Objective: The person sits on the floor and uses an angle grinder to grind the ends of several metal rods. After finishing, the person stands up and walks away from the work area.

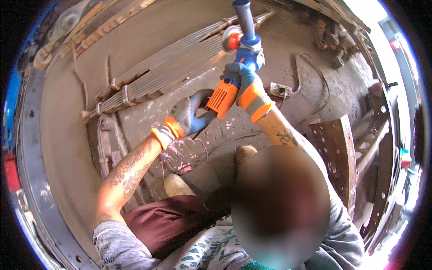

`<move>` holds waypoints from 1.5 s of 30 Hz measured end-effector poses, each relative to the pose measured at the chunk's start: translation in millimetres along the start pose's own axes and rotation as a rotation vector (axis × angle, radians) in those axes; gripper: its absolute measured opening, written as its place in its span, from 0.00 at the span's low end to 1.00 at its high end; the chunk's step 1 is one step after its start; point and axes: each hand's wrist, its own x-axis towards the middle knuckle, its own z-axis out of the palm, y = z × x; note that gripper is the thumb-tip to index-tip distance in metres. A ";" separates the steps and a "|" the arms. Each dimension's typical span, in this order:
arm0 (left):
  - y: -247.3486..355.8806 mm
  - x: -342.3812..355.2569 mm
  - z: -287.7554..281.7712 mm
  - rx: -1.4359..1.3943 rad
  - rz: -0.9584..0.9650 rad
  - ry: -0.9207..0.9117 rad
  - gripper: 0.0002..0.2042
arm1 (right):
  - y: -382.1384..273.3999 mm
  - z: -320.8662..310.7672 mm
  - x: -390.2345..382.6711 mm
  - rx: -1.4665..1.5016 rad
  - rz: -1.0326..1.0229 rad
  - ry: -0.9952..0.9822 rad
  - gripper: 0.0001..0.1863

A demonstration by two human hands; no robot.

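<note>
An angle grinder with an orange rear housing, a blue front and a blue side handle is held up in front of me. A red and pale round disc or brush sits at its head. My right hand, in a blue glove with an orange cuff, is wrapped round the middle of the body. My left hand, in a grey and blue glove, curls round the rear end of the grinder; its fingertips are partly hidden. The side handle points away from me, with no hand on it.
A long bundle of steel leaves, bound with clamps, lies on the dirty floor beyond my hands. A cable trails near my boots. A perforated steel beam stands at right; a dark frame rail runs along the left.
</note>
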 end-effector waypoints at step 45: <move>-119.4 68.3 120.6 0.377 -0.634 0.019 0.37 | 45.4 -178.0 -37.8 -1.093 0.161 -0.181 0.20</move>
